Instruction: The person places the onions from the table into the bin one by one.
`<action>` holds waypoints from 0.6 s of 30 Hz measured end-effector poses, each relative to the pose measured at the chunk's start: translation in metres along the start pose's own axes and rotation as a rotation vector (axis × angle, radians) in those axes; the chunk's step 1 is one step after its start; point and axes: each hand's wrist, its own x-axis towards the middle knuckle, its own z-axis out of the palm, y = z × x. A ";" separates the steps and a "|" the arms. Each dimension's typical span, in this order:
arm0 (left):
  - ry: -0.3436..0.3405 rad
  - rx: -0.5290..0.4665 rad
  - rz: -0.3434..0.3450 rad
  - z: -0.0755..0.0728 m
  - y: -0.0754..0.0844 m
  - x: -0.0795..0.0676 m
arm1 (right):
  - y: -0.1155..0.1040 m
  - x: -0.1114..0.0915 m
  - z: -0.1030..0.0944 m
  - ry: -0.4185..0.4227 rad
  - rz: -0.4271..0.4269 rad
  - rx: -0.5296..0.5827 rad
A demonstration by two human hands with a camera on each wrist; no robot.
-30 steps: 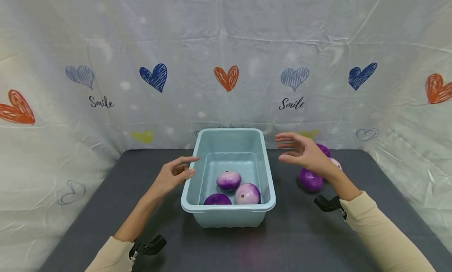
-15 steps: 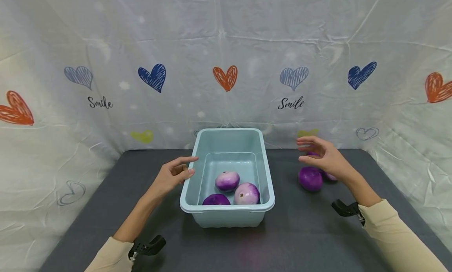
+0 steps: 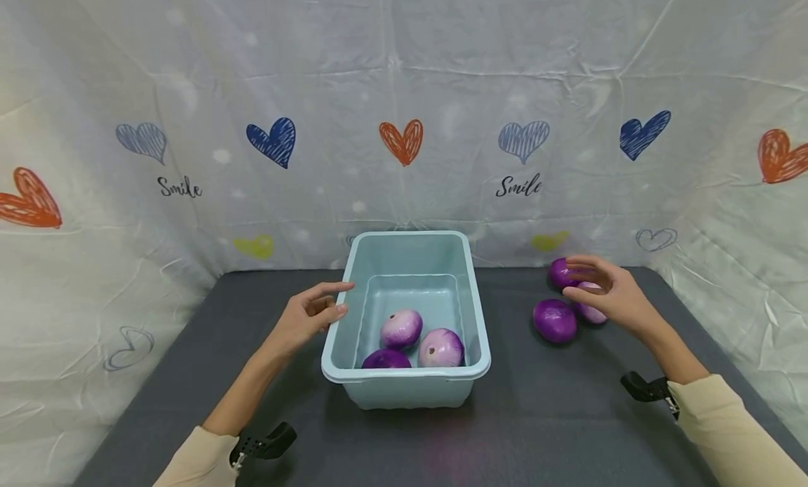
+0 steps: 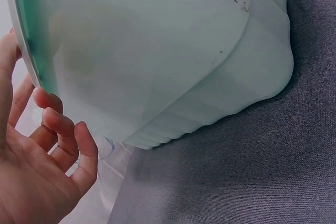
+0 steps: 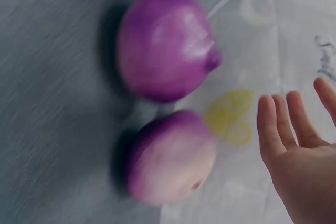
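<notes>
My left hand [image 3: 308,314] holds the left rim of a pale blue plastic tub [image 3: 416,375], with fingertips at the edge in the left wrist view. Inside the tub are a pale purple onion [image 3: 401,329], a pale onion with a dark end spot [image 3: 441,348], and a deep purple onion [image 3: 386,358]. My right hand [image 3: 614,295] hovers with loosely bent fingers, holding nothing. Near it on the table lie a purple onion [image 3: 555,321], a second purple onion [image 3: 561,272] and a paler onion [image 3: 590,310], partly hidden by the hand. The right wrist view shows two onions [image 5: 163,45] beside the hand.
A dark grey cloth [image 3: 505,431] covers the table. Behind and at both sides hangs a pale curtain [image 3: 341,101] printed with hearts and "Smile". The tub's far end stands close to the back curtain.
My right hand has moved rightward from beside the tub to over the onions on the right. In the tub, the pale purple onion has rolled slightly left. My left hand stays at the rim.
</notes>
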 end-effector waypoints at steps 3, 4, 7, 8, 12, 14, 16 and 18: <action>0.005 0.007 -0.005 0.001 0.000 0.000 | 0.008 -0.007 -0.005 0.051 -0.002 -0.027; 0.006 0.008 -0.007 0.000 -0.001 0.000 | 0.011 -0.009 -0.006 0.065 -0.005 -0.037; 0.009 0.009 -0.017 0.000 -0.002 -0.001 | 0.019 -0.013 -0.009 0.110 0.013 -0.079; 0.009 0.009 -0.016 -0.001 -0.002 -0.001 | 0.022 -0.014 -0.011 0.121 0.021 -0.096; 0.007 0.003 -0.018 -0.001 -0.003 -0.002 | 0.034 -0.017 -0.015 0.142 0.058 -0.135; 0.008 0.001 -0.016 -0.001 -0.002 -0.002 | 0.039 -0.019 -0.017 0.140 0.082 -0.138; 0.009 0.001 -0.019 0.000 -0.001 -0.001 | 0.043 -0.021 -0.018 0.133 0.115 -0.139; 0.010 0.005 -0.023 0.000 0.000 -0.001 | 0.046 -0.022 -0.019 0.130 0.148 -0.147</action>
